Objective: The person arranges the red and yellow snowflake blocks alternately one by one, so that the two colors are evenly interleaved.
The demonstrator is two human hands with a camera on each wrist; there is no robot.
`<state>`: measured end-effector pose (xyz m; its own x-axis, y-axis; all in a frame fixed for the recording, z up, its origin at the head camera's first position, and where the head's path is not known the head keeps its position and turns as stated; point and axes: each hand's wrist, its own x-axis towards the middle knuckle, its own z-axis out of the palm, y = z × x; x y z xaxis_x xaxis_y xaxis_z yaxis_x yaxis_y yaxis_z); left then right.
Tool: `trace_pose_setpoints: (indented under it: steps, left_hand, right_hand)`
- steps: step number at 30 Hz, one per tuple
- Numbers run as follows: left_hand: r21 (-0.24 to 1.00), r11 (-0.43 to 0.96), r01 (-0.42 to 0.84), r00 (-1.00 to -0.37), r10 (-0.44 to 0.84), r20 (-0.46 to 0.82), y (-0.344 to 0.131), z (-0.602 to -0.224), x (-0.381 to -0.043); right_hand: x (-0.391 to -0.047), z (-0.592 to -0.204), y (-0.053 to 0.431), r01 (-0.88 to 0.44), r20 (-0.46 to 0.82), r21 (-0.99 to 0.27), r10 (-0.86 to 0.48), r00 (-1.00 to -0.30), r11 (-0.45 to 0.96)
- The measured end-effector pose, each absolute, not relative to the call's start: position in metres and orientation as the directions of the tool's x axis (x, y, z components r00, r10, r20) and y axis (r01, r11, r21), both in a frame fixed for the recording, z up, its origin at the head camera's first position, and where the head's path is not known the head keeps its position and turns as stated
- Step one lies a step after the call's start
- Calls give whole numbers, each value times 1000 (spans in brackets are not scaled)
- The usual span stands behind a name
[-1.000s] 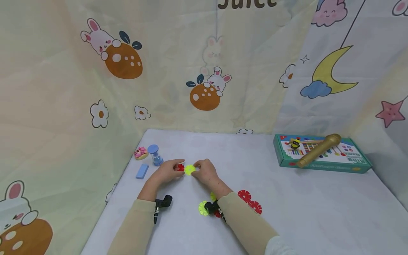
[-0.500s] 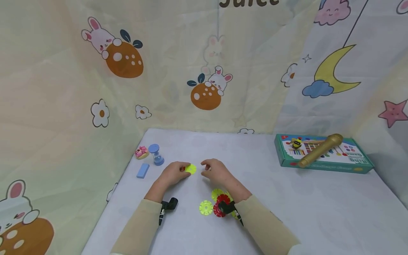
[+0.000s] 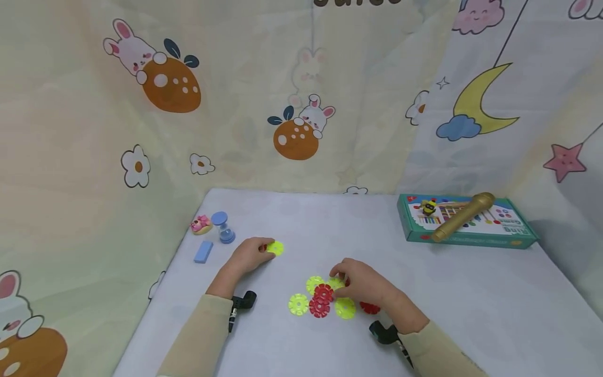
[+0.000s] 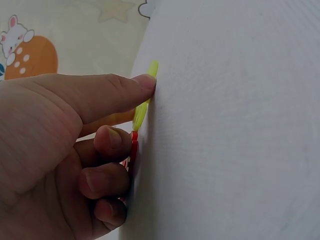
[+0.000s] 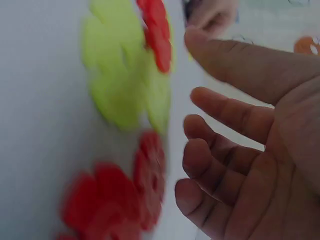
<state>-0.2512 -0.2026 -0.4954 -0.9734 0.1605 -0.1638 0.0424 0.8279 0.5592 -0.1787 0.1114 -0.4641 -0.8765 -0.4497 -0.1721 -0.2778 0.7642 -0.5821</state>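
My left hand (image 3: 247, 256) grips a yellow-green notched plastic disc (image 3: 277, 248) low over the white table. In the left wrist view, the thumb presses that disc, while a red disc (image 4: 134, 147) sits right below it against the curled fingers. Whether the two are slotted together cannot be told. My right hand (image 3: 365, 281) hovers over a loose group of discs, its fingers apart and holding nothing. Red discs (image 3: 320, 307) and yellow-green discs (image 3: 346, 308) lie in that group, some overlapping; the right hand partly covers others.
Left of the left hand stand a blue hourglass (image 3: 223, 227), a blue block (image 3: 203, 252) and a pink figurine (image 3: 201, 224). A green game box (image 3: 471, 240) at the back right carries a gold microphone (image 3: 464, 217) and a small bee figure (image 3: 429, 208).
My right hand has let go of the yellow-green disc and moved right and nearer to the loose group. The left hand keeps its hold on the discs.
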Motion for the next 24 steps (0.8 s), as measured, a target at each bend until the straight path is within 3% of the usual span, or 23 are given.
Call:
trace_pose_setpoints:
  steps: [8, 19, 24]
  left_hand:
    - [565, 824, 46, -975, 159, -153, -203, -496, -252]
    - [562, 826, 40, -974, 157, -161, -202, -496, -251]
    - [560, 828, 21, -974, 144, -177, -201, -496, -252]
  right_hand:
    - [-170, -478, 92, -357, -125, -500, -473, -872, 789]
    - [-187, -454, 83, -98, -166, -800, -374, -912, 592]
    - [-215, -448, 64, 57, -224, -850, -261, -939, 524]
